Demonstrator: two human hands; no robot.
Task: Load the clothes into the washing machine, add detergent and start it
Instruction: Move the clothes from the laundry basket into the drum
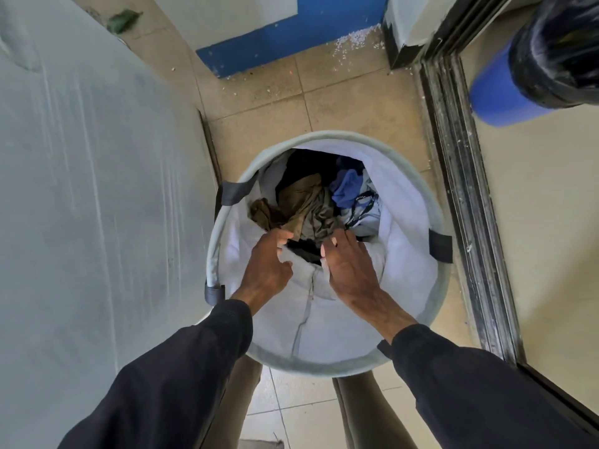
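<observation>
The left hand [267,265] reaches into the round, pale grey-green fabric laundry basket [327,137]. Its loosely bent fingertips touch the edge of a crumpled olive-brown garment [304,202], and the thumb stands apart, pinching nothing. Just beside it the right hand [351,270] lies spread, fingers straight, its tips resting on the clothes in the middle of the basket and holding nothing. Both arms wear dark sleeves [181,377]. The clothes all lie inside the basket's white liner: a blue garment [348,189] and a black one [308,163] sit at its far side. Dark strap handles [440,244] are sewn to the rim. The basket stands on beige floor tiles [356,102]. A large, pale grey streaked panel [97,189] is at its left and a dark metal door track [470,222] at its right. Beyond the track is a blue barrel [499,98].
</observation>
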